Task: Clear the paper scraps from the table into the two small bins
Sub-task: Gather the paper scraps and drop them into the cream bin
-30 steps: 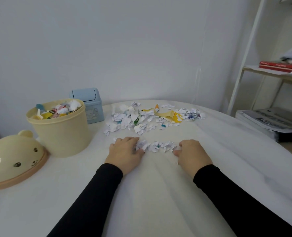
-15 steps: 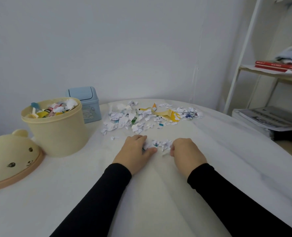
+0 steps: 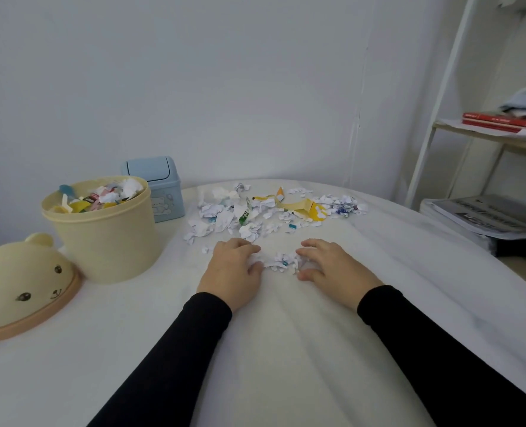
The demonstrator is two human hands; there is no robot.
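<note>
Both hands lay palm-down on the white tablecloth [image 3: 286,349], the left hand [image 3: 231,271] and the right hand [image 3: 332,269] a little apart, fingers loosely curled inward and bracketing a small clump of white scraps [image 3: 281,261] without yet closing on it. Beyond them, well apart from that clump, the main scatter of paper scraps [image 3: 264,211] stretched across the far side of the table, with a torn yellow strip [image 3: 298,206] among the white bits.

To the left stood the cream round bin [image 3: 104,232], lid off and already heaped to its rim; its bear-face lid [image 3: 24,285] rested beside it. Just behind it sat the small blue bin [image 3: 156,189] with its flap lid down.

The likely trouble was twofold. Such light, loose pieces could slip out between the fingers during a lift, or be left behind on the cloth. And the cream bin looked too full to take much more, so a handful dropped there might spill over the rim; the blue bin seemed the safer target, though its flap would need pushing in.
</note>
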